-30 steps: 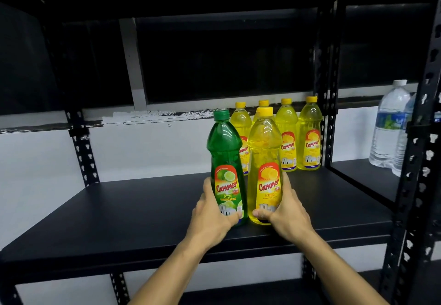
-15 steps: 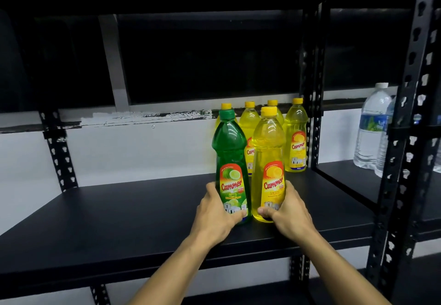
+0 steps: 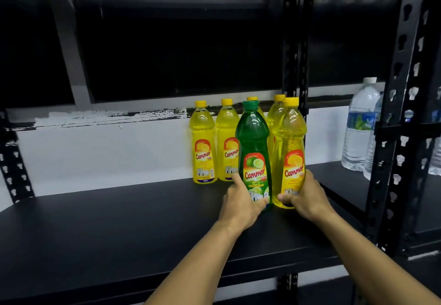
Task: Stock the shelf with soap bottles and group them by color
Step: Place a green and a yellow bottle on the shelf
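- Hands low on two upright bottles on the shelf (image 3: 119, 221); left hand (image 3: 241, 203) grips green bottle (image 3: 254, 152); right hand (image 3: 307, 199) grips yellow bottle (image 3: 290, 152)
- Both bottles now farther back and right, just before the yellow row (image 3: 202, 142)

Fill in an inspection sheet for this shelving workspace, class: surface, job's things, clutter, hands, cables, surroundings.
Surface: black shelf, matte.
Job's things: green lime soap bottle and yellow soap bottle upright in front; four yellow bottles along the back.
Clutter: nothing seen.
Hands: left hand grips the green bottle's base; right hand grips the yellow one's.
Cables: nothing seen.
Surroundings: water bottles in the neighbouring bay; black perforated uprights; white wall.
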Tool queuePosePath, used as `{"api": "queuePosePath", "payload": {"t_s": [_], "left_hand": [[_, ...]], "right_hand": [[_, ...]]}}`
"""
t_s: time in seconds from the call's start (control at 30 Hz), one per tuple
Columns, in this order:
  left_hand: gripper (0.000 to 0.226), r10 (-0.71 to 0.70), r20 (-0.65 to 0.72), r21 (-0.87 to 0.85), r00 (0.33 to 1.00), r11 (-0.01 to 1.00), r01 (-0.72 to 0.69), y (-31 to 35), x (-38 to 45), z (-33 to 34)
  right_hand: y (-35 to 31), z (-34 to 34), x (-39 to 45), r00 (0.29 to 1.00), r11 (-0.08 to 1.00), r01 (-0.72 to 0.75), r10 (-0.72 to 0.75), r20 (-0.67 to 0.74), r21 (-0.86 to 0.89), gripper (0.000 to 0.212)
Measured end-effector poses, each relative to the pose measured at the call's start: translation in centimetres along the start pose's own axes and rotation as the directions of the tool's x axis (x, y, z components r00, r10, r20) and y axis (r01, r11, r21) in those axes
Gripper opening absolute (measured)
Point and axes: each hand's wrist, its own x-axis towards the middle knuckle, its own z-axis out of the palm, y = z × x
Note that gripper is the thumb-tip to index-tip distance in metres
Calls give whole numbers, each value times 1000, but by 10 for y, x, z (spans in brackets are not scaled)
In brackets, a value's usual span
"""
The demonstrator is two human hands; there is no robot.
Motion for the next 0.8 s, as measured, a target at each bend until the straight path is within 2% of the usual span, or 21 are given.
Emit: {"api": "queuePosePath", "payload": {"t_s": [0.1, 0.23, 0.33, 0.8], "left_hand": [[92, -1, -16, 17, 1000, 1000, 1, 12, 15, 19], [80, -29, -22, 39, 999, 999, 30, 24, 32, 40], [81, -44, -34, 46, 998, 998, 45, 31, 42, 49], [82, -73, -69, 88, 995, 993, 79, 31, 67, 62]], "right_hand": [[11, -6, 21, 1000, 1000, 19, -19, -5, -2, 71], [20, -11, 44, 1000, 1000, 24, -25, -16, -15, 71], [23, -13, 57, 1000, 1000, 18, -19, -12, -19, 70], [25, 2, 88, 999, 999, -35, 34, -24, -18, 79]]}}
